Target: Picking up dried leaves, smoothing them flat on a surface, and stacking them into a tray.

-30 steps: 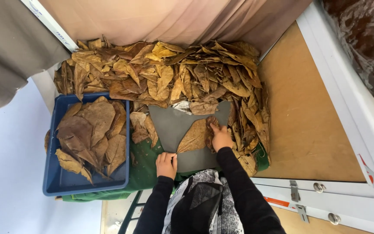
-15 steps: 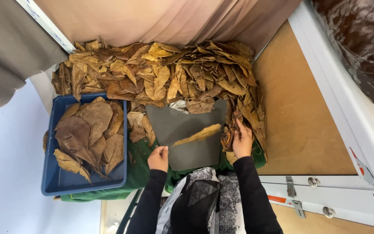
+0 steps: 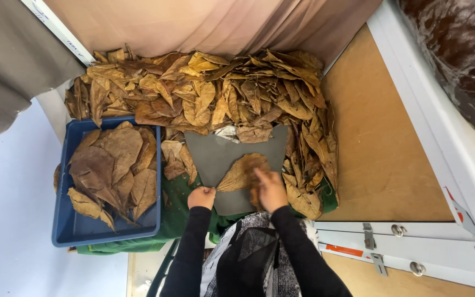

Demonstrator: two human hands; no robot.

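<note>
A single dry brown leaf (image 3: 241, 171) lies flat on a grey mat (image 3: 215, 157) in front of me. My right hand (image 3: 269, 189) rests on the leaf's right end, fingers pressed down on it. My left hand (image 3: 201, 197) pinches the leaf's pointed left tip at the mat's near edge. Both sleeves are black. Behind the mat sits a big heap of dry brown leaves (image 3: 210, 93).
A blue tray (image 3: 105, 234) at the left holds several flattened leaves (image 3: 111, 165). A green cloth (image 3: 174, 212) lies under the mat. A bare wooden board (image 3: 377, 143) lies to the right, with a white metal frame (image 3: 413, 242) beyond. Beige fabric hangs at the back.
My right hand came in from the heap at the right and laid a leaf flat on the mat. My left hand shifted to the leaf's tip.
</note>
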